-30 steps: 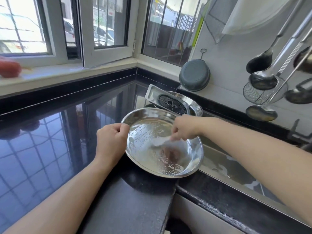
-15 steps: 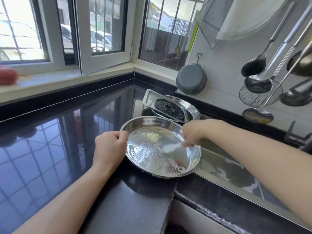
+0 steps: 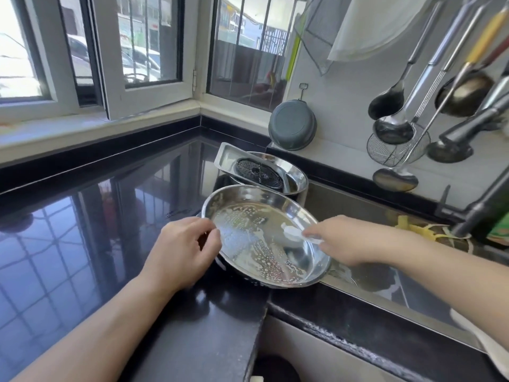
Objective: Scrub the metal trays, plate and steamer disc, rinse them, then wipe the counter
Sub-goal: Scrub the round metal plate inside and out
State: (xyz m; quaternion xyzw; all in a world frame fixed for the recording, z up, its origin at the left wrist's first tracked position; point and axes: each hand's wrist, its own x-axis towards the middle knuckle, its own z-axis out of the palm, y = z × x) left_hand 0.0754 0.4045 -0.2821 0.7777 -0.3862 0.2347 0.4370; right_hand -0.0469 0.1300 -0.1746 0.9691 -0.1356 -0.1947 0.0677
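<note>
Wide bare stretch of black bench (image 3: 82, 244) open to the left of the round tray (image 3: 264, 238); behind it the stacked trays (image 3: 292, 175) block the corner, hanging ladles (image 3: 396, 128) crowd the right wall, and the tap (image 3: 479, 205) stands over the sink (image 3: 358, 205).

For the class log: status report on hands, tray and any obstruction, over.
Left hand grips round metal tray at its rim. Right hand pinches white scrubber inside soapy tray. Stacked trays and steamer disc wait behind; nothing obstructing.
</note>
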